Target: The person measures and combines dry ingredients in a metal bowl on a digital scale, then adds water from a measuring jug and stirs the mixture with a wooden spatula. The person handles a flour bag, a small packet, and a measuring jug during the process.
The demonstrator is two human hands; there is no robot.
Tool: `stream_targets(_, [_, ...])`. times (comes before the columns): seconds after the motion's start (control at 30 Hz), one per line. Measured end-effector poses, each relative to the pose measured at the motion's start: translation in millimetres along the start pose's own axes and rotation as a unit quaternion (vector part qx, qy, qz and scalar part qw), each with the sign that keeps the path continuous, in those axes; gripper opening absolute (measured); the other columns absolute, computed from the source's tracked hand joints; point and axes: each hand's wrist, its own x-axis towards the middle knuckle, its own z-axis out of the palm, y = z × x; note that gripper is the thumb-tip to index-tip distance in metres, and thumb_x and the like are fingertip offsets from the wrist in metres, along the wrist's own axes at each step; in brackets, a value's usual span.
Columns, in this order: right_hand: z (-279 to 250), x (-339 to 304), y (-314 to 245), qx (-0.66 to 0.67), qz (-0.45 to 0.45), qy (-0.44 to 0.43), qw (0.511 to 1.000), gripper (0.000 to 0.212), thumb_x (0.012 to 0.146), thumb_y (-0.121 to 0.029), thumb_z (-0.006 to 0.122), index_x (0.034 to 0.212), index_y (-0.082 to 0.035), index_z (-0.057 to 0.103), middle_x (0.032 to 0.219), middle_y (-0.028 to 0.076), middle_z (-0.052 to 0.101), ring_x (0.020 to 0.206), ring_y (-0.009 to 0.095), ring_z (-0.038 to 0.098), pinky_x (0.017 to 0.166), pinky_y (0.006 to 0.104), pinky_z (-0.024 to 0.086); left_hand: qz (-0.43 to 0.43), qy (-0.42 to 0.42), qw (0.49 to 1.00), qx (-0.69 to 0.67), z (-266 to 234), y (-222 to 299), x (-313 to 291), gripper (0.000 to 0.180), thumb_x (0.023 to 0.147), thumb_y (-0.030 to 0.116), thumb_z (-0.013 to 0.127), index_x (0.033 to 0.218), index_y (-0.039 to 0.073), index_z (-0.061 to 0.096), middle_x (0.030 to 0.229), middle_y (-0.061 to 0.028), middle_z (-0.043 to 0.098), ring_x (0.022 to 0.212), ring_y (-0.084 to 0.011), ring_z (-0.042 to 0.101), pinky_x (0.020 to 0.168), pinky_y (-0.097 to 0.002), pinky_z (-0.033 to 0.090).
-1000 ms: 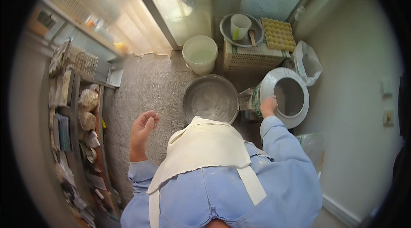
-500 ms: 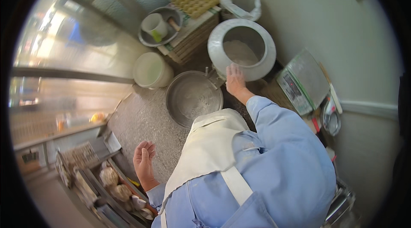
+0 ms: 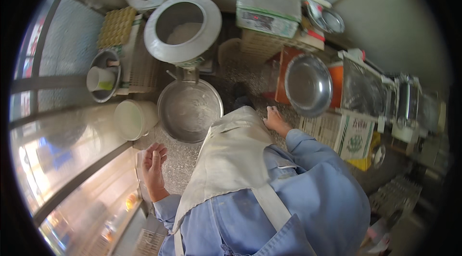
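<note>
My left hand [image 3: 154, 169] hangs with loosely curled fingers, holding nothing, close to the white plastic bucket [image 3: 129, 119]. My right hand [image 3: 277, 121] is beside the cream apron [image 3: 228, 152], its fingers slightly bent and apart, with nothing visible in it. Ahead stands a silver metal drum [image 3: 211, 27] with a wide round mouth and pale powder inside. Below it sits a wide round metal pan [image 3: 190, 111], dusted with powder. A shiny metal bowl [image 3: 308, 85] rests on an orange surface to the right, nearest my right hand.
A digital scale [image 3: 268, 8] stands on a crate at the back. Yellow egg trays [image 3: 116, 26] and a metal basin [image 3: 102, 93] with a white jug [image 3: 100, 78] sit at the left. A printed carton [image 3: 353, 135] lies at the right, and a window frame [image 3: 86, 172] runs along the left.
My right hand has left the drum's rim and come down to the right. The view has turned right, bringing the shiny bowl and carton in. My left hand stays loosely curled.
</note>
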Motion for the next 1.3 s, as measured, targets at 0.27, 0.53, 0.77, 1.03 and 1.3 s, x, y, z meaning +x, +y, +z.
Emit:
stream_targets(0.27, [26,-42,116,0.111,0.154,-0.036,0.981,0.045,0.069,-0.023,0.059,0.101,0.006,0.048,0.102,0.027,0.050,0.098,0.039,0.048,0.084,0.0425,0.040,0.017,-0.084,0.996,0.026,77,23,28,0.030,0.085,0.023,0.054,0.107,0.002,0.052,0.098,-0.0077,0.059,0.088,-0.0144,0.057,0.073,-0.0237,0.044])
stream_targets(0.53, [13,-38,218,0.178,0.180,-0.015,0.967,0.039,0.071,-0.031,0.055,0.088,0.004,0.058,0.097,0.025,0.055,0.091,0.039,0.052,0.079,0.0434,0.042,0.023,-0.200,0.972,0.120,224,61,56,0.032,0.085,0.020,0.053,0.110,0.000,0.050,0.097,-0.0063,0.058,0.087,-0.0136,0.056,0.074,-0.0241,0.043])
stream_targets(0.77, [49,-41,262,0.244,0.220,0.067,0.942,0.038,0.070,-0.032,0.057,0.084,0.003,0.059,0.088,0.023,0.057,0.088,0.038,0.053,0.078,0.0423,0.042,0.018,-0.296,0.930,0.216,323,92,75,0.030,0.086,0.019,0.051,0.110,0.000,0.050,0.099,-0.0071,0.058,0.088,-0.0136,0.056,0.075,-0.0245,0.042])
stream_targets(1.03, [129,-69,277,0.398,0.351,0.102,0.842,0.038,0.074,-0.030,0.056,0.092,0.003,0.059,0.092,0.021,0.060,0.087,0.032,0.057,0.076,0.0395,0.044,0.015,-0.450,0.854,0.262,415,104,124,0.031,0.087,0.021,0.050,0.111,0.002,0.048,0.101,-0.0071,0.057,0.091,-0.0138,0.055,0.077,-0.0256,0.043])
stream_targets(1.3, [101,-96,190,0.485,0.368,0.075,0.790,0.035,0.078,-0.022,0.055,0.099,0.006,0.054,0.080,0.015,0.061,0.064,0.022,0.059,0.060,0.0318,0.049,-0.052,-0.540,0.792,0.280,490,121,187,0.034,0.084,0.019,0.055,0.108,-0.003,0.049,0.096,-0.0072,0.058,0.086,-0.0120,0.054,0.076,-0.0234,0.043])
